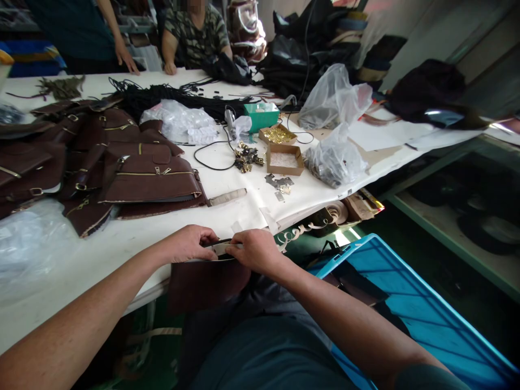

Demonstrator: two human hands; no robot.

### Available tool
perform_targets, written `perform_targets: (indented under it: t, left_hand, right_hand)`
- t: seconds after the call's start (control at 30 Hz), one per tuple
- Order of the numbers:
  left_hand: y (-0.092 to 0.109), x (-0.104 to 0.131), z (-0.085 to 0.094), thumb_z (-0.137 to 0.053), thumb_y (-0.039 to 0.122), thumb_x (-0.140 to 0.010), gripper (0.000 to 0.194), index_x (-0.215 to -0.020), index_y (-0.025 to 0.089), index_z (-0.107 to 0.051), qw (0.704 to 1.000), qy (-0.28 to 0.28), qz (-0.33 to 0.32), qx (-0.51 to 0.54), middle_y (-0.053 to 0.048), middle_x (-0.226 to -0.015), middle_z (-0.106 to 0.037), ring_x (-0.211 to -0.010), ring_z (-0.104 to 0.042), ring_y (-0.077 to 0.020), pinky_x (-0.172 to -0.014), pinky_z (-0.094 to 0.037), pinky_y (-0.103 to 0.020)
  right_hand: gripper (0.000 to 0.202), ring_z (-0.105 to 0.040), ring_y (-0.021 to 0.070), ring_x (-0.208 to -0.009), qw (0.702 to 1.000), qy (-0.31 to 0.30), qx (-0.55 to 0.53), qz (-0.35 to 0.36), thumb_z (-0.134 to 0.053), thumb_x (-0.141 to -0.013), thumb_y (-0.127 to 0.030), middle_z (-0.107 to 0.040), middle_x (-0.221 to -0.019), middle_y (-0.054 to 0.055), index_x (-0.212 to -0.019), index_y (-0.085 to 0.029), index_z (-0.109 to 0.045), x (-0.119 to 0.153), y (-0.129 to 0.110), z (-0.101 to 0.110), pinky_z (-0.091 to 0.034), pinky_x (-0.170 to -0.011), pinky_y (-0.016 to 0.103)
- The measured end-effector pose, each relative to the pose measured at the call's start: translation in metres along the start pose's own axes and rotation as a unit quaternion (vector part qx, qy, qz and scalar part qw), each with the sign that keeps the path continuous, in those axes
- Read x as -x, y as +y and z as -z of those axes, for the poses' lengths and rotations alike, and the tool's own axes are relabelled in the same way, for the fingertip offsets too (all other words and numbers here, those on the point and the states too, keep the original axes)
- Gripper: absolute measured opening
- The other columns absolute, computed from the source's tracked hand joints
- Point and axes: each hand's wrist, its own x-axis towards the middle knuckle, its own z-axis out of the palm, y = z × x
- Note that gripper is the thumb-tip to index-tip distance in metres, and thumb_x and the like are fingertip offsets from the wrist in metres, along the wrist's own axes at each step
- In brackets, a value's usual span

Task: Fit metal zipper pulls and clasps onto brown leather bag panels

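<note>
At the table's front edge, a dark brown leather piece [208, 287] hangs down over my lap. My left hand [190, 244] is closed on its upper edge, thumb and fingers pinched together. Close beside it, my right hand [258, 250] pinches the same edge from the right. Between the fingertips shows a small pale strip [220, 248], too small to name. Dark brown leather bags [156, 181] with gold zippers lie piled on the left of the table. Small metal plates [279, 184] lie loose beyond my hands.
Further back on the white table [227, 214] are an open box of clear bits [284, 160], a box of gold fittings [278, 135], a green box [262, 116] and plastic bags [337, 157]. A blue crate [430, 303] stands at my right. Two people are across the table.
</note>
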Motion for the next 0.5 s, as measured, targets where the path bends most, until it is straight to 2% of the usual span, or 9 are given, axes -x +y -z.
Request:
perform_targets:
  t: [0.17, 0.33, 0.43, 0.5]
  left_hand:
    - [0.003, -0.001, -0.001, -0.084, 0.042, -0.068, 0.041, -0.1, 0.019, -0.077, 1.0, 0.005, 0.005, -0.009, 0.001, -0.08, -0.076, -0.078, -0.07, -0.0232, -0.07, -0.049, -0.03]
    - [0.003, -0.002, -0.004, -0.082, 0.049, -0.07, 0.042, -0.098, 0.019, -0.075, 1.0, 0.005, 0.005, -0.023, 0.0, -0.083, -0.075, -0.08, -0.068, -0.0222, -0.07, -0.048, -0.029]
    - [0.012, -0.001, -0.006, -0.075, 0.055, -0.076, 0.041, -0.095, 0.019, -0.075, 0.998, 0.019, 0.001, -0.065, -0.001, -0.086, -0.077, -0.083, -0.069, -0.0229, -0.071, -0.048, -0.029]
    - [0.023, 0.0, -0.008, -0.073, 0.054, -0.077, 0.037, -0.091, 0.02, -0.076, 0.993, 0.038, 0.002, -0.113, -0.002, -0.082, -0.077, -0.082, -0.07, -0.0237, -0.068, -0.046, -0.028]
  right_hand:
    - [0.033, -0.076, 0.0264, -0.094, 1.0, 0.023, 0.011, -0.008, -0.061, -0.1, -0.053, -0.084, -0.101, 0.006, -0.105, -0.029, -0.084, 0.002, -0.001, -0.008, -0.043, -0.076, 0.032]
    - [0.033, -0.076, 0.0268, -0.094, 0.999, 0.03, 0.013, -0.008, -0.06, -0.101, -0.049, -0.084, -0.101, 0.008, -0.099, -0.026, -0.083, 0.004, -0.002, -0.012, -0.044, -0.077, 0.032]
    - [0.03, -0.076, 0.0266, -0.094, 0.999, 0.046, 0.0, -0.006, -0.061, -0.099, -0.046, -0.084, -0.101, 0.008, -0.096, -0.025, -0.083, 0.005, -0.001, -0.011, -0.043, -0.076, 0.032]
    - [0.027, -0.077, 0.0264, -0.093, 0.999, 0.051, -0.014, -0.011, -0.064, -0.097, -0.044, -0.084, -0.098, 0.008, -0.094, -0.025, -0.083, 0.007, 0.0, -0.011, -0.043, -0.075, 0.032]
